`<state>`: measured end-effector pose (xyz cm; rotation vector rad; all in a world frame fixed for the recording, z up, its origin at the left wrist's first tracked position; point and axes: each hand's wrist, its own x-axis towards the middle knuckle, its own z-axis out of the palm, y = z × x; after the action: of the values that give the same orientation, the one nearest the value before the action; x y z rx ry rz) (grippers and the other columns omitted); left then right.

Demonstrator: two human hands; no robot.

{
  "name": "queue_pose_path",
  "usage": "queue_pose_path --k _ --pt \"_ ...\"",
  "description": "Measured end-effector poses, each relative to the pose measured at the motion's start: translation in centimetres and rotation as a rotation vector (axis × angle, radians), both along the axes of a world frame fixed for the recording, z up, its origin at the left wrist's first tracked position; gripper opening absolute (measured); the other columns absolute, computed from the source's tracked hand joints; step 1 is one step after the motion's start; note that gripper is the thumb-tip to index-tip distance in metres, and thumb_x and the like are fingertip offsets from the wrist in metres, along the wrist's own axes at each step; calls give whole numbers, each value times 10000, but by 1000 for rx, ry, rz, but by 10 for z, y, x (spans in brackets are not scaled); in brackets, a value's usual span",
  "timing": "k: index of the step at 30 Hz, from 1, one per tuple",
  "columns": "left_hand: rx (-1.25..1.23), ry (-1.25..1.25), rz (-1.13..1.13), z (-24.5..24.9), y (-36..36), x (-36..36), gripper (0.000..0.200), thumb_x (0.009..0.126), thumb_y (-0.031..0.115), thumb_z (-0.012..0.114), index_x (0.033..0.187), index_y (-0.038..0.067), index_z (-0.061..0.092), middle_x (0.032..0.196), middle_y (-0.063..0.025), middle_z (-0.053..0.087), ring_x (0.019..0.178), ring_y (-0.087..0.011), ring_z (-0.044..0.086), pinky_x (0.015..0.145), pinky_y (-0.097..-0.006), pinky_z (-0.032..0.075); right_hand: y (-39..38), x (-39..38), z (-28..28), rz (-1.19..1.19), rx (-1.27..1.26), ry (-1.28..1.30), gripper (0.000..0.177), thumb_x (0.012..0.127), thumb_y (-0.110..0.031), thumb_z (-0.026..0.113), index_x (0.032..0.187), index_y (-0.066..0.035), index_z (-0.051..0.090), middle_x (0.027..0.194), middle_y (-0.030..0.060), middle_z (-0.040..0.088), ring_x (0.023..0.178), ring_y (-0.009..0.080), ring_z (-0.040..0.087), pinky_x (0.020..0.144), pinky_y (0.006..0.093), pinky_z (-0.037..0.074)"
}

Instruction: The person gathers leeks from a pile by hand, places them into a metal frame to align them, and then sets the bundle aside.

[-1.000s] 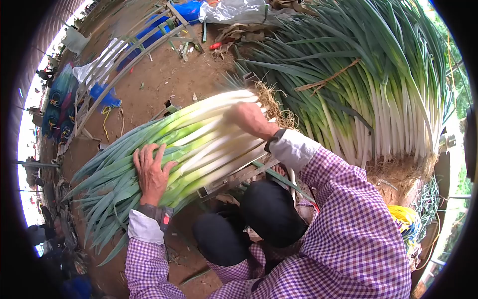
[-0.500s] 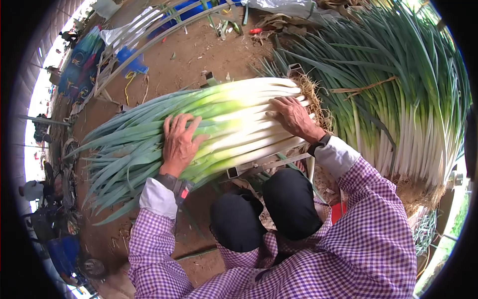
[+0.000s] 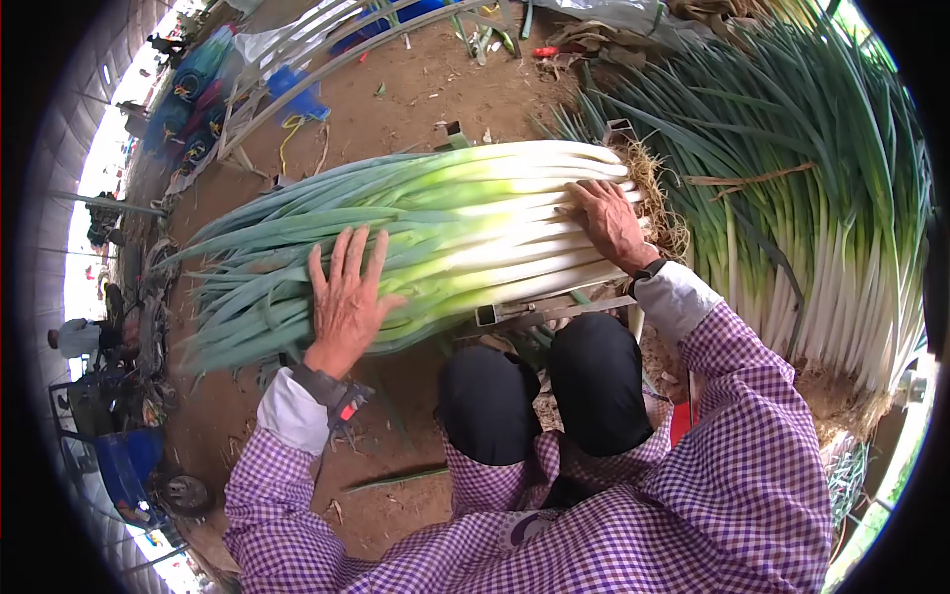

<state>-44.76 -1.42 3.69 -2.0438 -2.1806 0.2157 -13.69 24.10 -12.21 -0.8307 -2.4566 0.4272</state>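
A wide bundle of large green onions (image 3: pixel 475 233) lies across a metal frame (image 3: pixel 539 315) in front of my knees. Its white stalks and stringy roots (image 3: pixel 665 203) point right, while the green leaves spread left. My left hand (image 3: pixel 348 302) is spread flat on the near side of the leaves, with nothing in its grasp. Near the root end, my right hand (image 3: pixel 608 226) rests on top of the white stalks, its fingers laid over them and the tips slightly bent.
A tall stack of green onions (image 3: pixel 792 218) stands at the right. Behind the bundle are a pale rail frame (image 3: pixel 327 64), a blue plastic piece (image 3: pixel 299 94) and a small red object (image 3: pixel 545 51) on the dirt floor. Another person (image 3: pixel 79 338) is far left.
My left hand has shifted down toward me, its fingers straighter, and the near leaves have been drawn in. My right hand stays at the root end. The whole view has shifted slightly.
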Motion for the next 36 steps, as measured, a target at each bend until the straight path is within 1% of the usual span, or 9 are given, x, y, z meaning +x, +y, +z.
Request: queue_pose_path --k 6,10,14,17,21,26,28,31,36 --pt "29 160 -87 -9 24 -40 964 801 499 766 1605 144 368 1605 -119 385 1506 -341 305 1218 -642 178 0 -1 0 -7 -28 -47 387 935 -130 591 1307 -31 622 1254 163 654 1179 362 597 1056 457 416" --pt "45 144 -80 -27 47 -64 1010 797 541 751 1631 176 314 1614 -96 356 1529 -333 245 1238 -627 155 4 -3 0 -21 -12 -38 383 938 -135 598 1306 -33 625 1229 158 658 1171 361 596 1051 459 420" --pt "97 100 -53 -34 32 -55 993 813 563 732 1627 170 320 1578 -101 391 1525 -345 255 1235 -633 147 -7 -3 1 -30 -14 -21 381 930 -167 640 1287 -34 636 1226 155 664 1166 347 600 1044 456 425" --pt "64 44 6 -37 14 -44 937 849 554 709 1615 157 344 1560 -112 416 1518 -342 271 1226 -634 152 -8 3 2 -12 17 0 363 927 -186 653 1263 -46 646 1225 141 673 1146 340 611 1027 456 434" --pt "57 -63 79 -34 -5 -24 848 883 556 675 1569 129 421 1476 -116 486 1424 -345 386 1216 -616 171 -13 6 7 14 -11 -14 346 933 -205 657 1248 -62 649 1249 126 676 1156 340 614 1023 454 436" --pt "125 -62 48 -48 18 -40 701 934 385 671 1541 116 445 1449 -130 486 1398 -347 399 1207 -605 183 -6 -6 4 -16 21 -77 336 987 -266 634 1253 -62 659 1243 126 656 1175 332 590 1013 472 430" --pt "137 -61 19 -51 33 -49 707 934 387 672 1544 117 439 1453 -129 481 1401 -350 394 1206 -605 183 2 -9 1 -27 17 -100 338 1002 -303 626 1244 -70 665 1209 117 641 1164 324 580 1000 468 423" --pt "134 -51 37 -47 21 -41 742 927 402 684 1561 123 417 1468 -132 469 1414 -352 383 1210 -608 180 -4 -7 3 -38 64 -32 289 980 -277 637 1183 -72 653 1154 107 636 1137 317 579 993 457 428" --pt "165 -84 66 -54 -1 -30 790 908 415 705 1576 128 396 1480 -135 460 1427 -348 375 1214 -618 176 -20 2 7 -49 5 -33 412 987 -314 633 1330 -87 627 1272 84 646 1218 296 570 1069 449 396"
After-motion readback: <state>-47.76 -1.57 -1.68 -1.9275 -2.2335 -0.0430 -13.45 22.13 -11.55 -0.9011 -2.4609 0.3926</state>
